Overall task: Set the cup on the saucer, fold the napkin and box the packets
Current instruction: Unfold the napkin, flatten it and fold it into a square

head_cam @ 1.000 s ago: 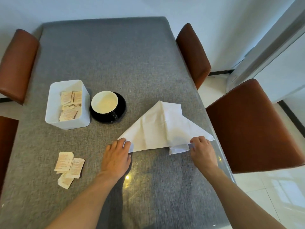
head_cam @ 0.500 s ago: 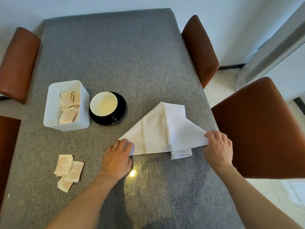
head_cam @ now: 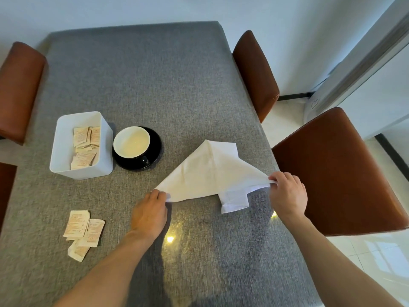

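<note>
The napkin (head_cam: 210,171) lies on the grey table (head_cam: 141,80), right of the middle, folded into a rough triangle with its peak pointing to the far side. A small doubled flap sticks out below its near edge.

The left hand (head_cam: 150,212) lies palm down on the table with its fingers close together, the fingertips pressing the napkin's left corner flat. The right hand (head_cam: 287,193) pinches the right corner between thumb and fingers and holds it a little above the table, near the right edge. The cloth is drawn fairly taut between the two hands.

To the left of the napkin the cup (head_cam: 132,141) sits on the black saucer (head_cam: 155,151). It is pale inside, and its dark handle points to the near side. Just left of the saucer, almost touching it, stands the white box (head_cam: 66,151), with several packets (head_cam: 85,147) lying loose inside, some overlapping.

A few more packets (head_cam: 83,231) lie in a small overlapping heap on the table near the left edge, on the near side of the box and well apart from it.

Brown chairs (head_cam: 345,173) stand along both sides of the table, two on the right and parts of two on the left.
</note>
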